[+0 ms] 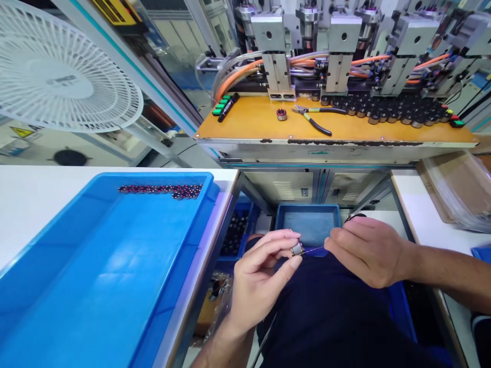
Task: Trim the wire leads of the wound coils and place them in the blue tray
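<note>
My left hand (264,271) pinches a small, round metal stator-like part (296,249) between thumb and fingertips, above my lap. From its right side a thin wire-like strand (315,250) runs to my right hand (370,250), which is closed around the strand's far end. Whether this strand is a wire or a slim tool tip, I cannot tell. A dark curved piece (356,216) shows just behind my right hand; its link to the grip is hidden. Similar small round parts (161,189) lie in rows at the far end of the large blue tray (115,276) on my left.
Ahead, an orange machine bench (245,120) carries pliers (316,118), a single stator-like part (281,114), a black marker (227,108) and many dark parts (402,110). Below stand a blue bin (309,207) and a bin of parts (236,230). A white fan (65,71) stands left.
</note>
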`<action>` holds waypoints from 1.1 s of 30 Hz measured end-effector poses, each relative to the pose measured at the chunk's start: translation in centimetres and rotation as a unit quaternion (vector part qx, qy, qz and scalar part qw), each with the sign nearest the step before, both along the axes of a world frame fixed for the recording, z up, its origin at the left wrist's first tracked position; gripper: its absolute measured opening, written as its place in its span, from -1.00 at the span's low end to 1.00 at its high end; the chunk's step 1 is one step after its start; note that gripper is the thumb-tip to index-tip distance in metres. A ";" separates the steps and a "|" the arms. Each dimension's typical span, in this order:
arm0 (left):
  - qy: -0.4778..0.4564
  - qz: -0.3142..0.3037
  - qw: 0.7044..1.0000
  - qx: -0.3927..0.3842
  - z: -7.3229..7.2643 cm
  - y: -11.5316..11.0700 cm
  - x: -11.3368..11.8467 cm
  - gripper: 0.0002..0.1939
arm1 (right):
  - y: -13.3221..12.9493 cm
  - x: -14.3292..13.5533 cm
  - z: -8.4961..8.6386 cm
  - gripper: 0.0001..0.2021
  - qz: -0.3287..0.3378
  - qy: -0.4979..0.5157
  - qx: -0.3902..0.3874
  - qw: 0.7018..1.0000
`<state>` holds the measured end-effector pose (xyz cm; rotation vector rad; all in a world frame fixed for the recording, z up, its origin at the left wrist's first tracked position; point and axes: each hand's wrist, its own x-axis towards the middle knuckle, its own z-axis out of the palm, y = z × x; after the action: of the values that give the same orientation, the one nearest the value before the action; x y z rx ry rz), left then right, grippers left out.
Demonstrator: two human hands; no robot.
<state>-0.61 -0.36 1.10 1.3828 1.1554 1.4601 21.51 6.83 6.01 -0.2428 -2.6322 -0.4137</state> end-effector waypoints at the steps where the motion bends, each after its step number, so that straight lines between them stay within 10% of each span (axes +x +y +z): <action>1: 0.013 0.005 1.000 0.011 0.1 0.0 0.0 -0.77 | 0.1 0.3 0.0 -0.69 -0.020 -0.018 -0.016 1.000; 5: 0.114 0.016 0.991 0.068 0.5 0.2 0.2 -0.73 | 0.2 1.2 0.9 -0.72 -0.068 -0.044 -0.096 0.992; 13: 0.204 -0.019 0.970 0.128 1.4 0.1 0.1 -0.72 | 0.3 -1.9 1.6 -0.76 0.056 -0.018 -0.018 0.998; 16: 0.189 -0.020 0.974 0.121 1.1 -0.3 -0.3 -0.70 | 0.4 -2.6 0.9 -0.69 0.014 -0.009 -0.185 0.983; 20: 0.170 -0.041 0.975 0.137 0.7 -0.5 -1.0 -0.67 | 0.2 -2.9 1.3 -0.75 0.010 -0.022 -0.515 0.857; 23: 0.159 -0.043 0.977 0.138 0.7 -0.5 -1.2 -0.71 | 1.9 -3.1 2.6 -0.79 0.010 -0.031 -0.593 0.804; 28: 0.086 0.029 0.990 0.110 0.4 -0.3 -1.3 -0.77 | 10.7 -4.7 4.7 -0.81 -0.197 0.158 -0.323 0.912; 33: 0.013 0.097 0.993 0.066 0.1 -0.6 -1.6 -0.87 | 19.7 -7.1 4.5 -0.59 -0.377 0.004 -0.175 0.910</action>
<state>-2.23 -1.00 1.22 1.4134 1.2567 1.6862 14.41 26.54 10.48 -1.3905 -2.4897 -0.1626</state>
